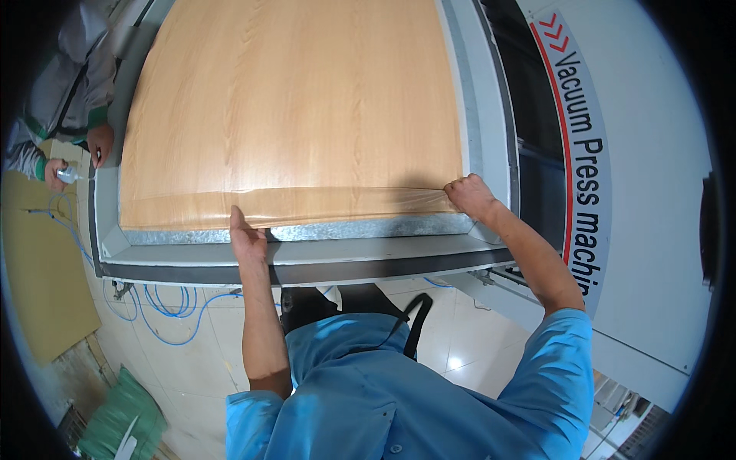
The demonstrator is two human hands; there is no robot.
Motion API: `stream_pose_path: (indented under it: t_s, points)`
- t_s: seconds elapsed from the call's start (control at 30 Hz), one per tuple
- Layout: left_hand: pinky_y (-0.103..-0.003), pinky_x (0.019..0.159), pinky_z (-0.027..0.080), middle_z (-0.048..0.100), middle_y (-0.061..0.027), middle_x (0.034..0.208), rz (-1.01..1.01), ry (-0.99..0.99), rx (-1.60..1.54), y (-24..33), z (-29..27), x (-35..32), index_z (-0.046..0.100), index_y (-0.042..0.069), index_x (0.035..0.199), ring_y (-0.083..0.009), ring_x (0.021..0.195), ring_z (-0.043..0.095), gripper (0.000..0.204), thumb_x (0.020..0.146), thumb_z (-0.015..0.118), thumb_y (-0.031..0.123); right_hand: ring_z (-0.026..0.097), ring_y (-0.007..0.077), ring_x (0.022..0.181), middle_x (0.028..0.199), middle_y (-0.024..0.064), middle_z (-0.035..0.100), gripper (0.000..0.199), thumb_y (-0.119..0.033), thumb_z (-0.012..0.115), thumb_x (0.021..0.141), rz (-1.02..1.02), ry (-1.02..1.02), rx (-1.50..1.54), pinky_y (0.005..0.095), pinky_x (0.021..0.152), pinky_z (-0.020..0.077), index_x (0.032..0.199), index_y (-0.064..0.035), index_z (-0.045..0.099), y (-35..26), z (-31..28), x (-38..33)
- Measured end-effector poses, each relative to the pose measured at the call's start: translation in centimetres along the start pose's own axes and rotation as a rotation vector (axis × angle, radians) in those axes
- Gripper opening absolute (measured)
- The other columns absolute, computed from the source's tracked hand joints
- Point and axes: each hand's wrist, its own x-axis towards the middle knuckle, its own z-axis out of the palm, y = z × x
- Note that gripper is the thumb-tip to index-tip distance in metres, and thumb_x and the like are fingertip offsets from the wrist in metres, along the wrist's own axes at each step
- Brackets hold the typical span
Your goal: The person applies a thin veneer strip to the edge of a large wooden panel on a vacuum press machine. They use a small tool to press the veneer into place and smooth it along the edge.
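Observation:
A large wood-grain sheet (291, 100) lies over the bed of a grey metal press table (368, 257). Its near edge is loose and slightly wrinkled. My left hand (247, 236) presses flat on that near edge, left of the middle. My right hand (469, 195) pinches the sheet's near right corner, and creases run from the pinch. Both my forearms come up from the lower edge in blue sleeves.
Another person in grey sleeves stands at the table's far left corner, with one hand (100, 142) on the frame and the other hand holding a small object (67, 175). Blue hoses (165, 303) coil on the tiled floor. A white machine housing (644, 192) stands on the right. A brown board (38, 268) lies at left.

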Motion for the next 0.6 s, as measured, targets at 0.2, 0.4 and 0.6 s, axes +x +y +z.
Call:
stream_pose_path:
  t_s: [0.2, 0.4, 0.6]
  points:
    - [-0.043, 0.102, 0.042, 0.051, -0.0104, 0.135, 0.054, 0.003, 0.071, -0.6, -0.3, 0.4, 0.041, 0.006, 0.136, -0.0266, 0.122, 0.051, 0.046, 0.099, 0.047, 0.033, 0.068, 0.0212, 0.07, 0.071, 0.0053, 0.066, 0.005, -0.014, 0.061, 0.079, 0.023, 0.069, -0.034, 0.0341, 0.061, 0.051, 0.078, -0.0107, 0.064, 1.7, 2.9, -2.4]
    - [-0.041, 0.102, 0.044, 0.052, -0.0105, 0.132, 0.109, 0.187, 0.139, -0.9, -0.9, 1.6, 0.041, 0.006, 0.135, -0.0259, 0.12, 0.052, 0.043, 0.102, 0.038, 0.033, 0.068, 0.0184, 0.067, 0.069, 0.0045, 0.065, 0.003, -0.013, 0.065, 0.075, 0.001, 0.185, -0.052, 0.032, 0.059, 0.0502, 0.077, -0.0113, 0.063, 2.1, 3.9, -2.7]
    - [-0.038, 0.096, 0.048, 0.057, -0.0082, 0.123, 0.142, 0.215, 0.142, -1.2, -2.2, 3.1, 0.047, 0.005, 0.127, -0.023, 0.112, 0.055, 0.035, 0.102, 0.04, 0.029, 0.068, 0.0192, 0.067, 0.071, 0.0042, 0.066, 0.004, -0.012, 0.063, 0.076, 0.022, 0.283, 0.013, 0.032, 0.061, 0.05, 0.08, -0.0114, 0.063, 2.2, 4.5, -3.1]
